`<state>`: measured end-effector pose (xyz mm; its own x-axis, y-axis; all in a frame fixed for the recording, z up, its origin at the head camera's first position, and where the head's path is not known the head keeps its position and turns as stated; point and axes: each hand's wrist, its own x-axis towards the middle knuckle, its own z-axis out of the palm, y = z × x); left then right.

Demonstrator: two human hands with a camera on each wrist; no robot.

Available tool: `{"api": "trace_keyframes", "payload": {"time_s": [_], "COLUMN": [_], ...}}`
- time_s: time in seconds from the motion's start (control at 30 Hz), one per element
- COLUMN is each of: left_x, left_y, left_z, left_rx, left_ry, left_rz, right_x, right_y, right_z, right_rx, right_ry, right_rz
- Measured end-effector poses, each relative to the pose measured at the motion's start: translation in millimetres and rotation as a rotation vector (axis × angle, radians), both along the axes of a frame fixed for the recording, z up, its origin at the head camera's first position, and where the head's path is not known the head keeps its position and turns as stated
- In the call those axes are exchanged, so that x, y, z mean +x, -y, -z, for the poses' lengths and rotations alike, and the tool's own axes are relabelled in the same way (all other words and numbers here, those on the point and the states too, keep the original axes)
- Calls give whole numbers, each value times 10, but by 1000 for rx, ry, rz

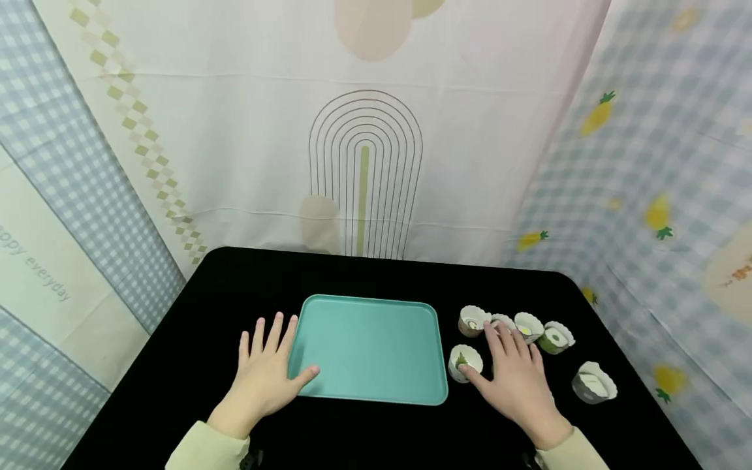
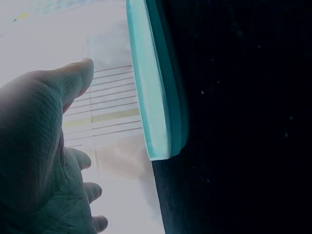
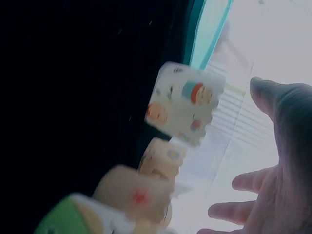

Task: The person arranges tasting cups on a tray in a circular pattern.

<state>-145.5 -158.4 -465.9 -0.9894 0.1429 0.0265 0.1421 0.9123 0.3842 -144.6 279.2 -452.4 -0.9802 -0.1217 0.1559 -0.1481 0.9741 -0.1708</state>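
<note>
My left hand (image 1: pixel 264 375) hovers at the left edge of a turquoise tray (image 1: pixel 370 349), its fingers straight and spread and the palm facing down. In the left wrist view the thumb and fingertips stand apart from the tray's side (image 2: pixel 161 97), holding nothing. My right hand (image 1: pixel 517 385) spreads over a group of small paper baking cups, also holding nothing. Its thumb overlaps a white cup (image 1: pixel 474 362) with a green piece inside. Beyond its fingertips is a brownish cup (image 1: pixel 470 331). The right wrist view shows a printed cup (image 3: pixel 183 105) apart from the thumb.
Behind the right fingers stand a white cup (image 1: pixel 531 323) and a green-sided cup (image 1: pixel 555 339); a grey cup (image 1: pixel 590 388) sits farther right. Another is mostly hidden under the hand. Everything rests on a black table (image 1: pixel 364 437), with a patterned curtain (image 1: pixel 252 130) hanging behind it.
</note>
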Motion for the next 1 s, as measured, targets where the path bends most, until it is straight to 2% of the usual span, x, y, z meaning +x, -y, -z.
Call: {"api": "trace_keyframes", "payload": {"time_s": [0.17, 0.27, 0.43, 0.53, 0.63, 0.7, 0.77, 0.83, 0.87, 1.0], "left_x": [0, -15, -108, -180, -240, -275, -307, -327, -333, -324], "left_y": [32, 74, 157, 196, 219, 238, 260, 288, 303, 344], "left_z": [20, 33, 77, 99, 114, 133, 163, 198, 214, 259], "left_rx": [37, 105, 335, 511, 648, 696, 706, 702, 702, 707], "left_ry": [38, 100, 244, 322, 378, 392, 393, 391, 393, 401], "left_rz": [-2, 11, 29, 7, -34, -66, -79, -84, -85, -65], "right_x": [-5, 8, 24, 28, 47, 54, 56, 62, 66, 98], "right_y": [-236, -433, -846, -1111, -1351, -1468, -1548, -1571, -1562, -1459], "right_z": [-38, -112, -187, -101, 60, 185, 286, 351, 368, 366], "right_rx": [-62, -180, -355, -494, -681, -805, -877, -913, -898, -760], "right_ry": [37, 149, 421, 572, 714, 787, 841, 872, 876, 842], "right_rz": [-27, -49, 3, 19, -3, -48, -93, -112, -108, -24]}}
